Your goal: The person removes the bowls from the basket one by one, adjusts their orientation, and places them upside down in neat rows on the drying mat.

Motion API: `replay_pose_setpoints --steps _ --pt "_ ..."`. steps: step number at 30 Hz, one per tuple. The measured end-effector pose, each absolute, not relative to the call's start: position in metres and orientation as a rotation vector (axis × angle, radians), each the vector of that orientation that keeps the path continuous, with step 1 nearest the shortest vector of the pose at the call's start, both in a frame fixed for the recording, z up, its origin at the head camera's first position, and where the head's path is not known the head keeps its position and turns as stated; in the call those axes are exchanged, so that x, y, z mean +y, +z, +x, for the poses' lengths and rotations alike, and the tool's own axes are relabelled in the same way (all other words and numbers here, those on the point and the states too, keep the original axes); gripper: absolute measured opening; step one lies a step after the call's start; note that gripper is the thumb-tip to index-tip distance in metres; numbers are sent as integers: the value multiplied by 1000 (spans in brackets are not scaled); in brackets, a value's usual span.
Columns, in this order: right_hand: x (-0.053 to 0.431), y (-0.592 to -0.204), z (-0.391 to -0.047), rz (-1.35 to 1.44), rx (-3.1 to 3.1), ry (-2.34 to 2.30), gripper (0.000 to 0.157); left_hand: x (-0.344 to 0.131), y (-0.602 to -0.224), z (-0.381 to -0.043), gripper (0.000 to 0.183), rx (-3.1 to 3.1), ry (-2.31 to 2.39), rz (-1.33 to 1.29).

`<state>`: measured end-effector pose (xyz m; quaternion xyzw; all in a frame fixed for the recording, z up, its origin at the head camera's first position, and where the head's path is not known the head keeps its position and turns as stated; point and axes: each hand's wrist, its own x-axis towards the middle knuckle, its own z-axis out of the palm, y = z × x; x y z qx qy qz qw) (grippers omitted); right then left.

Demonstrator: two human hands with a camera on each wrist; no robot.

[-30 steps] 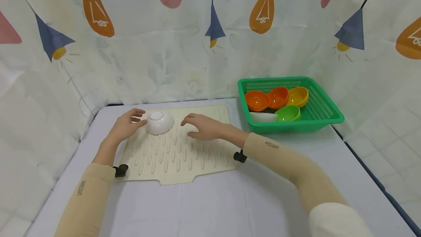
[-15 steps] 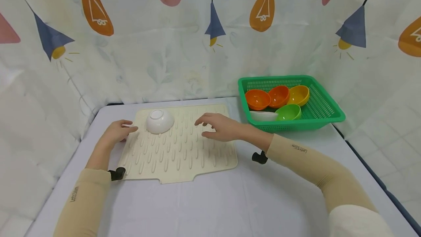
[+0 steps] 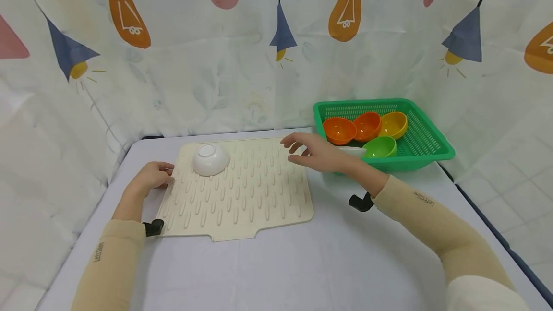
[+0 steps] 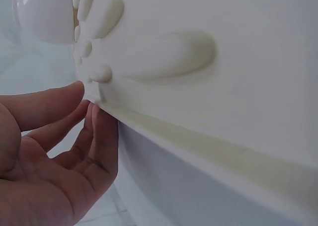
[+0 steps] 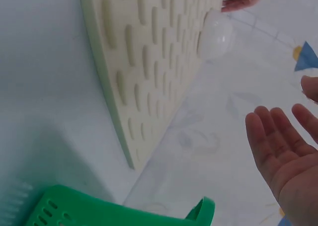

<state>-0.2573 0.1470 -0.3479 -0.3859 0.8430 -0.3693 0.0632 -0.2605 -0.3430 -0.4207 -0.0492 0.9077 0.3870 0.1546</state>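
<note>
An upside-down white bowl (image 3: 211,160) sits on the cream ribbed drying mat (image 3: 242,196), near its back left corner. My left hand (image 3: 152,177) is at the mat's left edge. In the left wrist view its loosely bent fingers (image 4: 105,141) meet the rim from outside, with the thumb a little apart from them. My right hand (image 3: 317,151) hovers near the mat's back right corner, in front of the basket's left end. Its fingers are spread and relaxed, with nothing in them. Inside the green basket (image 3: 432,140) lie orange bowls (image 3: 340,131), a yellow bowl (image 3: 394,125), a green bowl (image 3: 380,147) and a partly hidden white one.
A white cloth (image 3: 276,272) covers the table. Behind it hangs a pale curtain (image 3: 242,85) printed with lamps and bulbs. The basket stands at the table's back right, close to the curtain and beside the mat.
My left hand has come away from the white bowl and moved left to the mat's edge. My right hand has travelled right, from near the bowl toward the basket. The bowl stays put.
</note>
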Motion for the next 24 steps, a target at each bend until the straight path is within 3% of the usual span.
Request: replay_pose_setpoints --steps 15,24 --pt "215 -316 -277 -835 2638 -1360 41 -359 -427 -267 69 2463 1223 -121" --pt "265 -296 -293 -464 2692 -1373 51 -364 -422 -271 74 2373 1283 -165"
